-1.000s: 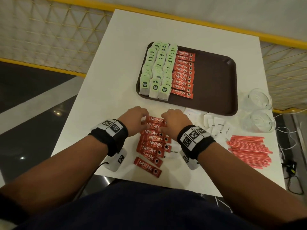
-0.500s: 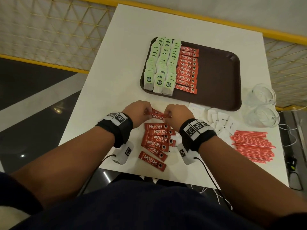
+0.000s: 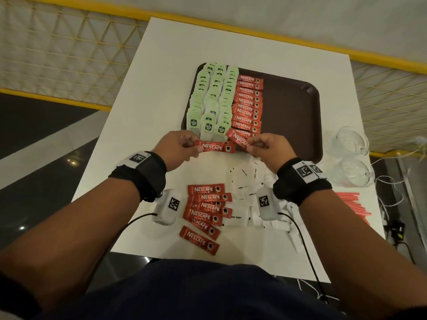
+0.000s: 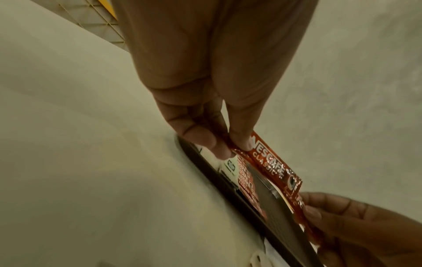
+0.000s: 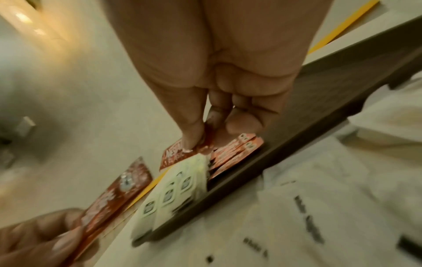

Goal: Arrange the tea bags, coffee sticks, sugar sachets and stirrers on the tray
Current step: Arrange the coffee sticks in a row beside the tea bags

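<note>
A brown tray (image 3: pixel 288 116) holds three columns of green tea bags (image 3: pixel 212 100) and one column of red coffee sticks (image 3: pixel 248 105). Above the tray's near edge, my left hand (image 3: pixel 196 145) pinches the left end of a level coffee stick (image 3: pixel 217 147). My right hand (image 3: pixel 251 145) pinches the lower end of a second, tilted coffee stick (image 3: pixel 239 140) over the column's near end. The left wrist view shows thumb and finger on the left stick (image 4: pixel 271 162). In the blurred right wrist view, curled fingers (image 5: pixel 191 133) grip the right stick (image 5: pixel 173 157).
Several loose coffee sticks (image 3: pixel 205 211) lie on the white table (image 3: pixel 161 65) near me. White sugar sachets (image 3: pixel 245 181) are scattered to their right. Red stirrers (image 3: pixel 353 204) lie further right, with two glass cups (image 3: pixel 351 144) beyond them.
Both hands have risen from the loose pile of coffee sticks and moved forward to the tray's near edge, each carrying one stick.
</note>
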{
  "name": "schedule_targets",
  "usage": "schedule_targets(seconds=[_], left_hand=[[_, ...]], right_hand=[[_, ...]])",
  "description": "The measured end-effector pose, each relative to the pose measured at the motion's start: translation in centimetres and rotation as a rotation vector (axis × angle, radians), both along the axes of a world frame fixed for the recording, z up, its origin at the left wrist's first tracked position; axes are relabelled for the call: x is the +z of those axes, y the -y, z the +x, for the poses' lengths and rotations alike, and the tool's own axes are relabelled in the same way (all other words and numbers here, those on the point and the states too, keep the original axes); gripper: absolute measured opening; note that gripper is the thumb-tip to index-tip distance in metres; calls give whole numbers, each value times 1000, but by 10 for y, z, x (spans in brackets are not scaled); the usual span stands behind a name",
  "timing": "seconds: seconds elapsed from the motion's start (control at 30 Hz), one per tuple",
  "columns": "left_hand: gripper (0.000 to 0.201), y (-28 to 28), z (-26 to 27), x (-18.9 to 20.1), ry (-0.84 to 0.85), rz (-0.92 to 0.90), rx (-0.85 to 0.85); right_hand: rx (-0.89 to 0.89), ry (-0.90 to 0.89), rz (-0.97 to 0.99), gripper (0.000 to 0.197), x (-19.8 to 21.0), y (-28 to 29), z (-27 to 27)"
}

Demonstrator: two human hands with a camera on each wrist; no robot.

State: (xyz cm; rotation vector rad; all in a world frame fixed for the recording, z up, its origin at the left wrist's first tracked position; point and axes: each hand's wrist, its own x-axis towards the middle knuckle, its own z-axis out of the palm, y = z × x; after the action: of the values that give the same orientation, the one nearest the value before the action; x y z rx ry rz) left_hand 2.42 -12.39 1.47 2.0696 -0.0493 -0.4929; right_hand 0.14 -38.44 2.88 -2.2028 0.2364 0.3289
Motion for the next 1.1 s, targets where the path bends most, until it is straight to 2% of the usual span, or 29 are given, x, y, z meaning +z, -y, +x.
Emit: schedule_targets(seconds=[0.13,0.23,0.33,0.47,0.7,0.87,0.93,1.0,1.1], left_hand=[[15,4,14,-1,-11,-18,56],[8,10,21,-2,13,-35,86],[9,17,26,-3,21,-46,117],[15,23,31,-6,16,-48,132],[11,27,40,-9,-16,-40,116],[14,35,46,-9,-17,-11,14],[12,41,48,-9,-9,11,-31],[11,49,49,-9,0,21,-57],[14,61,51,-8,6,24,-82]], right_hand=[[-110,-47,-30,17,-12,20,13],[-107,-114,-97,13,-23,22,24],[-141,-170,-150,8,-31,20,37],[-167,-196,-254,22,-39,18,51],[-175,-219,-314,34,-43,20,60],[-218,-85,-296,31,-40,25,59],[-204,16,-206,29,-32,25,58],[-116,53,-88,28,-23,23,55],[2,15,14,17,-20,23,51]])
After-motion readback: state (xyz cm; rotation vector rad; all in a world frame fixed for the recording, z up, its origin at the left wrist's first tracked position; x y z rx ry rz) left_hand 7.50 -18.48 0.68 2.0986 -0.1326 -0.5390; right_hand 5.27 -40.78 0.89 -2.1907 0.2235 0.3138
